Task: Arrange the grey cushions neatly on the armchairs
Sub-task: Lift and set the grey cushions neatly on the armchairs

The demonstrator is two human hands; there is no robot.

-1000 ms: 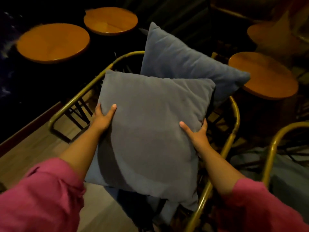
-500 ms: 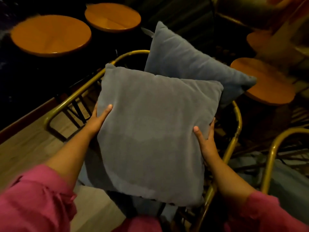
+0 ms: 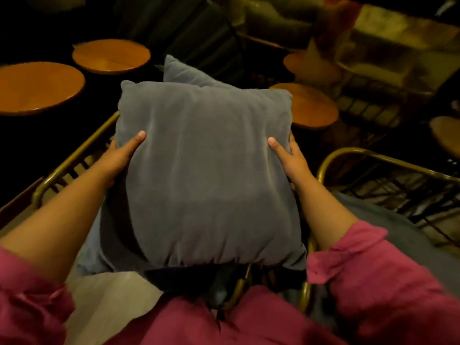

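Nearest the camera, pink sleeves [image 3: 368, 275] were seen at both lower corners, with bare forearms reaching forward from them. Between the forearms a grey cushion [image 3: 206, 175] was held up, its face turned toward the camera and its top edge roughly level. It was clasped at its two side edges: the left hand [image 3: 119, 158] was wrapped round the left edge with the thumb laid across the front, and the right hand [image 3: 290, 160] was closed on the right edge in the same way, so that the hands were kept well apart by the cushion's width. Below and around the held cushion, the brass-coloured tube frame of an armchair [image 3: 74, 160] was visible, with darker grey fabric showing in its seat. Just to the right, the curved frame of a second armchair [image 3: 373, 155] could be made out, also with grey fabric in it. Behind the held cushion, the upper corner of a second grey cushion [image 3: 181, 73] was showing. Farther off, round wooden tabletops [image 3: 37, 88] were set on both sides in dim light.
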